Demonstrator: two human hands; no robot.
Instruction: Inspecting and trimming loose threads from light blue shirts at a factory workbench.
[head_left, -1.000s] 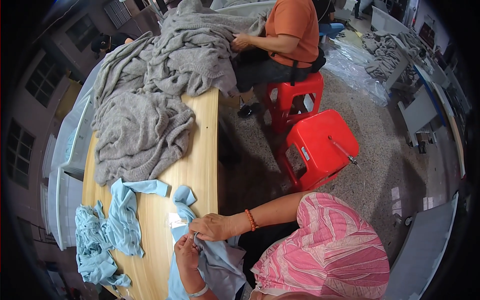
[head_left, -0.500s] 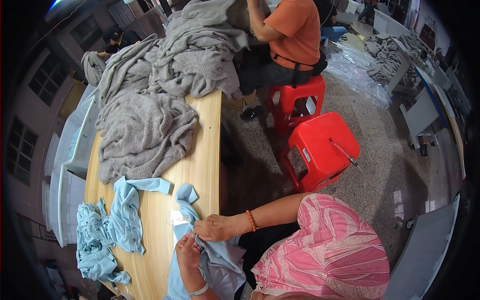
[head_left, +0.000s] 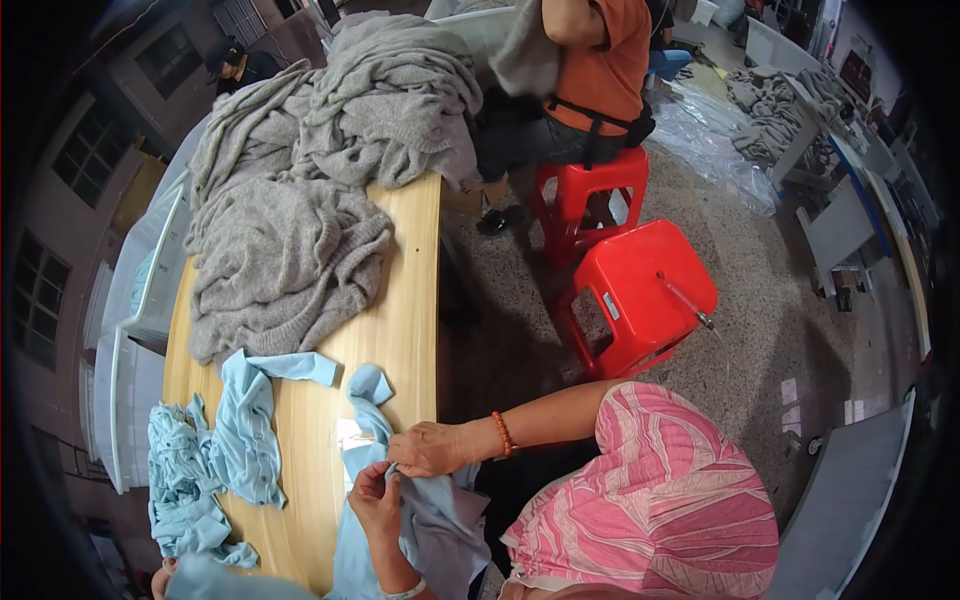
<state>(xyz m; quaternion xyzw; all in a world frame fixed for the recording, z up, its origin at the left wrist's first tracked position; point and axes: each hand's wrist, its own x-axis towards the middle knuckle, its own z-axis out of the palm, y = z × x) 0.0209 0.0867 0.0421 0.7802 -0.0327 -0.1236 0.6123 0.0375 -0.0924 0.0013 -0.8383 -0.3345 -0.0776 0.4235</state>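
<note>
A light blue knit garment (head_left: 352,545) lies partly on the table edge and partly over my lap, one sleeve stretched away from me on the wood. My left hand (head_left: 377,508) pinches a fold of it between thumb and fingers. Just beyond, my right hand (head_left: 428,449), with a beaded bracelet at the wrist, is closed on the same cloth, its fingertips close to the left ones. Whether anything small is between the fingers is hidden. A small white card or label (head_left: 350,434) lies beside the garment's sleeve.
On the wooden table (head_left: 408,290) are a buttoned light blue garment (head_left: 248,430), a crumpled blue heap (head_left: 180,480) and grey knits (head_left: 290,260). Another person's hand (head_left: 160,578) is at the lower left. Red stools (head_left: 650,280) stand right; white bins (head_left: 130,410) line the left.
Another person's hand with blue cloth has come in at the lower left. The person in orange has lifted a grey knit off the pile. My hands stay almost in place on the garment.
</note>
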